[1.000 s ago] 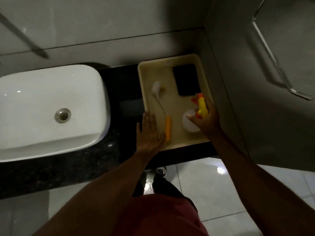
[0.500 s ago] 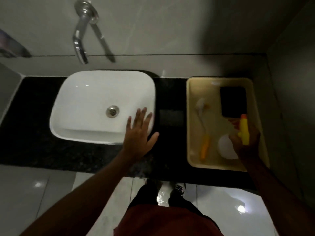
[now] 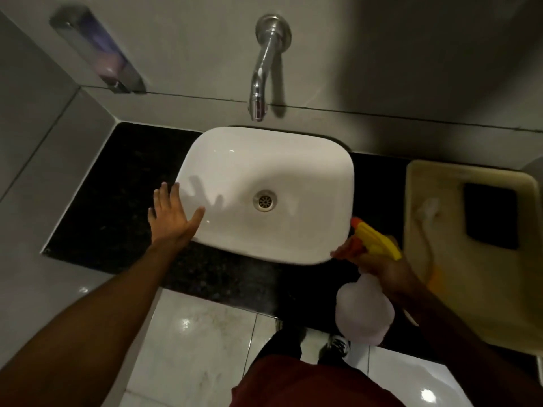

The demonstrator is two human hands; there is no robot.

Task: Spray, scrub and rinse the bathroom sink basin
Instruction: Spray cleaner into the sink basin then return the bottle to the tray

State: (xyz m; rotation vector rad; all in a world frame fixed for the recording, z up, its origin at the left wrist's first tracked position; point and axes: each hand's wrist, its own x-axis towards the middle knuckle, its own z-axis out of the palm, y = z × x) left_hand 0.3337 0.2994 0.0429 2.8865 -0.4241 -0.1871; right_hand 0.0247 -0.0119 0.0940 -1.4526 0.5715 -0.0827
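A white rectangular sink basin sits on a black stone counter, with a metal drain in its middle. My left hand is spread flat at the basin's left front rim, holding nothing. At the basin's right front corner my right hand grips a spray bottle with a pale body and a yellow and orange trigger head. Its nozzle points toward the basin.
A chrome wall tap hangs over the basin's back edge. A soap dispenser is on the wall at left. On the right stands a cream tray with a black sponge and a blurred scrub brush. Glossy floor tiles and my shoes lie below.
My right hand lifted the spray bottle out of the tray and carried it left to the basin's corner. My left hand slid from the basin's right side to its left rim.
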